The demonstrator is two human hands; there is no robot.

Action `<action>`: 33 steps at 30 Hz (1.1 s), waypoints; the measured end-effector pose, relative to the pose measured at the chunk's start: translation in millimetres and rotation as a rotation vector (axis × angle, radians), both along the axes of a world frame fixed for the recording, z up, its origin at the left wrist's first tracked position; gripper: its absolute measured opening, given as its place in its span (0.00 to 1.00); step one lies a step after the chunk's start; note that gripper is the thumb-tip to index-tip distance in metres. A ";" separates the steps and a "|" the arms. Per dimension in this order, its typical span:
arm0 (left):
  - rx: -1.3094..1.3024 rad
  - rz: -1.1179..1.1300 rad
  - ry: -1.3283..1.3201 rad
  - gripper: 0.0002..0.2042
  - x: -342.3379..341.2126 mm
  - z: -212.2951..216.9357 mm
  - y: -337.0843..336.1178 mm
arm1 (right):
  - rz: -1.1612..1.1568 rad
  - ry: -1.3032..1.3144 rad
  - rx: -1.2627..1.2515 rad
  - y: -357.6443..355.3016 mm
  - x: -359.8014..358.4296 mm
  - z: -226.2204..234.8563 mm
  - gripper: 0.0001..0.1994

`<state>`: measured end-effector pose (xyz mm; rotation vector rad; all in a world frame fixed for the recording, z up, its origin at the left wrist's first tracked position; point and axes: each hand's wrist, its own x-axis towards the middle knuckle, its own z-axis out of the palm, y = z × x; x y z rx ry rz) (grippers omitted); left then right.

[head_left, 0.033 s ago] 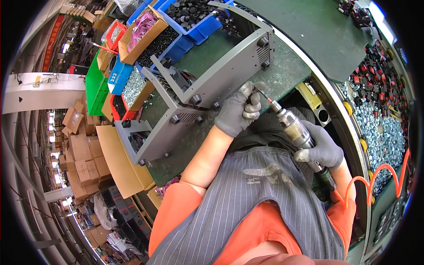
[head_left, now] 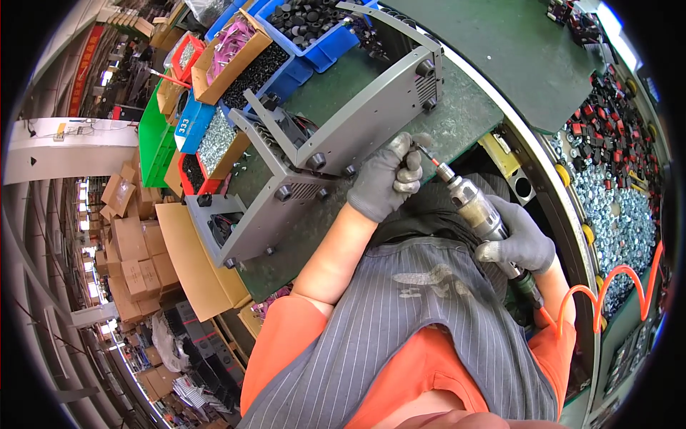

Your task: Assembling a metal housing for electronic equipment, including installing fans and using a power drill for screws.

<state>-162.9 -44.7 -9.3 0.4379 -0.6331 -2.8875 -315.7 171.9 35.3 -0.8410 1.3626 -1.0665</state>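
My right hand point(head_left: 525, 239), in a grey glove, is wrapped round an air screwdriver point(head_left: 473, 205). The tool slants up and to the left, its thin bit point(head_left: 431, 156) ending at my other hand. My left hand point(head_left: 382, 182), also gloved, has its fingers closed at the bit's tip; whatever small piece they pinch is too hidden to name. Just left of it stand two grey metal housings, a far one point(head_left: 379, 118) and a near one point(head_left: 264, 222), their edges meeting. Black round feet point(head_left: 315, 161) stick out from their faces.
Blue bins point(head_left: 332, 51) of black parts stand at the back, beside cartons of screws point(head_left: 216, 143) and pink pieces point(head_left: 230, 46). An orange coiled hose point(head_left: 622, 270) runs right from the tool. Loose metal parts point(head_left: 618, 214) fill the far right. A cardboard flap point(head_left: 193, 264) juts out left.
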 end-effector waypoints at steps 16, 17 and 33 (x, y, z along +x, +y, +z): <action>-1.448 0.209 -0.025 0.18 -28.1 35.9 16.4 | -0.108 -0.083 -0.070 -10.1 -27.4 22.9 0.36; -1.451 0.209 -0.023 0.18 -30.7 46.8 11.3 | -0.127 -0.043 -0.083 -17.6 -33.4 29.7 0.35; -2.539 0.224 -0.883 0.21 -64.4 111.3 -41.0 | -0.148 0.124 -0.090 -43.2 -58.9 44.5 0.33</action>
